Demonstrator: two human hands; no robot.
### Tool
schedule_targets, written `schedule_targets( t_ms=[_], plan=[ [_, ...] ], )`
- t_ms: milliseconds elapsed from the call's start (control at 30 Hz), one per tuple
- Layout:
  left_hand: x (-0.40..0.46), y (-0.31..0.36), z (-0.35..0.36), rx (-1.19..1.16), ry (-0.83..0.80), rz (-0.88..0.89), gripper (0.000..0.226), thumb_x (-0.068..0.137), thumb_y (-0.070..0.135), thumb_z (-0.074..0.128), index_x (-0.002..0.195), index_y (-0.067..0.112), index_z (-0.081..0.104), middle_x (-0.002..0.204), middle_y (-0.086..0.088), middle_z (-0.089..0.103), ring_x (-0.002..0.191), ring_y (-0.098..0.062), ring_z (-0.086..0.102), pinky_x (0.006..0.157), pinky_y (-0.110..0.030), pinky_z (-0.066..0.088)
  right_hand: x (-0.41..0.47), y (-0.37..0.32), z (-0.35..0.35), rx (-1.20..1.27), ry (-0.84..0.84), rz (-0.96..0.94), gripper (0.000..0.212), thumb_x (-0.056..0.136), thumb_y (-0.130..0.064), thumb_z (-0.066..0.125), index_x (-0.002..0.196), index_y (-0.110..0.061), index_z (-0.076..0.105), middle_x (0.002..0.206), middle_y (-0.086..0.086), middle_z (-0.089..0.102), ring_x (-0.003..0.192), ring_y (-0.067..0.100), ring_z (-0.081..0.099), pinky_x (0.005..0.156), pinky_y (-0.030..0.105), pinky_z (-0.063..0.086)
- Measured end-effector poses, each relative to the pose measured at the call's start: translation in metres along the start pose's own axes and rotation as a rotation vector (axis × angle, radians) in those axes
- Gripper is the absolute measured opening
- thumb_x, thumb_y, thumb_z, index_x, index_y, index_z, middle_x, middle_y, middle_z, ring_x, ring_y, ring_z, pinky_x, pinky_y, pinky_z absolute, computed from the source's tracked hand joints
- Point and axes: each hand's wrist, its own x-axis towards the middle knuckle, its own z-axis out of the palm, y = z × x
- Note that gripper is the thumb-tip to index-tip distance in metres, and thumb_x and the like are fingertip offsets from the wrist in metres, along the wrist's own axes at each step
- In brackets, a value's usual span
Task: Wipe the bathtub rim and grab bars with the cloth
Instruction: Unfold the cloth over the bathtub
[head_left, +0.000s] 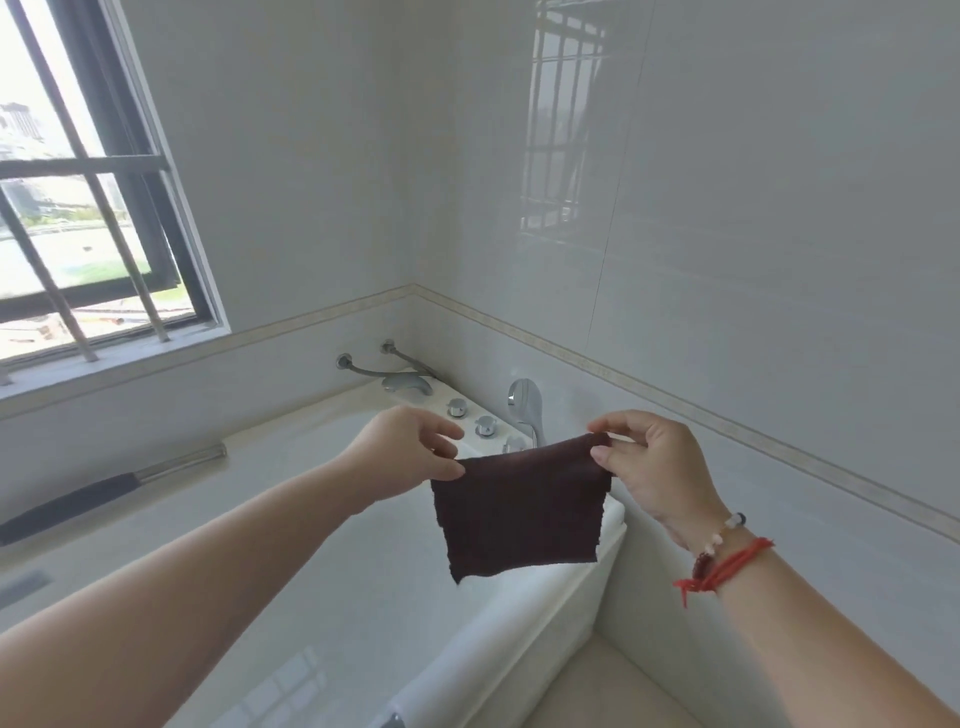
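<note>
Left hand (410, 452) is pinching the top left corner of the dark brown cloth (519, 509), and the right hand (652, 470) has the top right corner pinched too, so it hangs spread out in the air over the bathtub rim (524, 613). Grab bar (78, 501) with a dark grip sits on the far left wall below the window (93, 208). Chrome taps (470, 415) are further back.

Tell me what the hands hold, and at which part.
A dark brown cloth, pinched at its two top corners: left hand on one, right hand on the other.
</note>
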Motion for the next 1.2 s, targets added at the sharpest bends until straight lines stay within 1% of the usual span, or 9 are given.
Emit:
schedule_targets(
  t_ms=[200,300,400,600,733,800,933,1067,1200],
  plan=[
    [-0.025,-0.018,0.006,0.081,0.056,-0.036,0.041,0.078,0.008,0.070,0.117,0.016,0.063,0.107,-0.002,0.068,0.092,-0.014,0.061,0.080,-0.023,0.046,-0.024,0.008,0.011,0.039,-0.079,0.036,0.040,0.077,0.016,0.062,0.075,-0.024,0.065,0.079,-0.010,0.066,0.064,-0.014,0.062,0.073,0.005,0.050],
    [-0.032,-0.027,0.004,0.134,0.076,-0.034,0.039,0.078,0.007,0.068,0.115,0.018,0.064,0.101,0.000,0.068,0.093,-0.017,0.063,0.082,-0.027,0.051,-0.035,0.008,0.015,0.038,-0.085,0.059,0.036,0.077,0.014,0.064,0.077,-0.022,0.065,0.079,-0.007,0.067,0.069,-0.003,0.065,0.080,0.017,0.053],
    [-0.034,-0.035,0.003,0.184,0.088,-0.018,0.038,0.078,0.006,0.066,0.114,0.018,0.064,0.094,0.004,0.064,0.087,-0.015,0.062,0.073,-0.021,0.046,-0.040,0.006,0.022,0.003,-0.081,0.052,0.034,0.076,0.009,0.068,0.074,-0.025,0.065,0.079,-0.005,0.069,0.074,0.007,0.066,0.083,0.025,0.052],
    [-0.030,-0.052,-0.006,0.322,0.081,-0.011,0.024,0.076,0.008,0.060,0.095,0.018,0.071,0.091,0.003,0.068,0.086,-0.016,0.064,0.074,-0.025,0.052,-0.042,0.008,0.042,-0.231,-0.086,0.020,0.029,0.078,-0.001,0.069,0.079,-0.029,0.067,0.077,-0.019,0.066,0.062,-0.012,0.062,0.073,0.008,0.048],
    [-0.029,-0.070,-0.018,0.407,0.053,0.005,0.012,0.077,0.014,0.058,0.081,0.022,0.066,0.088,0.006,0.066,0.086,-0.016,0.062,0.067,-0.023,0.048,-0.044,0.004,0.063,-0.314,-0.116,0.004,0.025,0.079,0.006,0.063,0.096,-0.010,0.072,0.078,-0.007,0.066,0.065,-0.005,0.061,0.066,-0.001,0.043],
    [-0.028,-0.086,-0.025,0.434,0.028,0.008,0.007,0.079,0.019,0.058,0.081,0.024,0.063,0.092,0.008,0.064,0.087,-0.015,0.060,0.068,-0.022,0.046,-0.047,0.002,0.078,-0.399,-0.142,-0.010,0.028,0.081,0.007,0.059,0.100,-0.009,0.072,0.082,-0.004,0.065,0.073,0.005,0.060,0.072,0.002,0.044],
    [-0.027,-0.125,-0.035,0.409,-0.064,-0.026,0.003,0.083,0.023,0.056,0.084,0.023,0.059,0.088,0.007,0.064,0.087,-0.017,0.061,0.074,-0.028,0.048,-0.059,0.009,0.115,-0.554,-0.244,0.026,0.030,0.084,0.005,0.052,0.103,-0.010,0.071,0.097,0.001,0.063,0.083,0.007,0.053,0.078,0.008,0.036],
    [-0.029,-0.164,-0.038,0.305,-0.163,-0.066,0.007,0.084,0.016,0.054,0.080,0.021,0.055,0.069,0.005,0.066,0.065,-0.008,0.059,0.058,-0.023,0.045,-0.070,0.021,0.151,-0.621,-0.284,0.092,0.030,0.083,0.004,0.049,0.090,-0.013,0.073,0.091,-0.001,0.053,0.080,0.011,0.051,0.077,0.015,0.038],
    [-0.035,-0.200,-0.037,0.249,-0.234,-0.101,0.006,0.086,0.016,0.054,0.080,0.020,0.054,0.072,0.005,0.067,0.062,-0.004,0.057,0.056,-0.019,0.044,-0.084,0.034,0.180,-0.669,-0.280,0.157,0.025,0.083,-0.004,0.052,0.086,-0.019,0.072,0.091,-0.003,0.046,0.076,0.015,0.052,0.076,0.024,0.044]
  ],
)
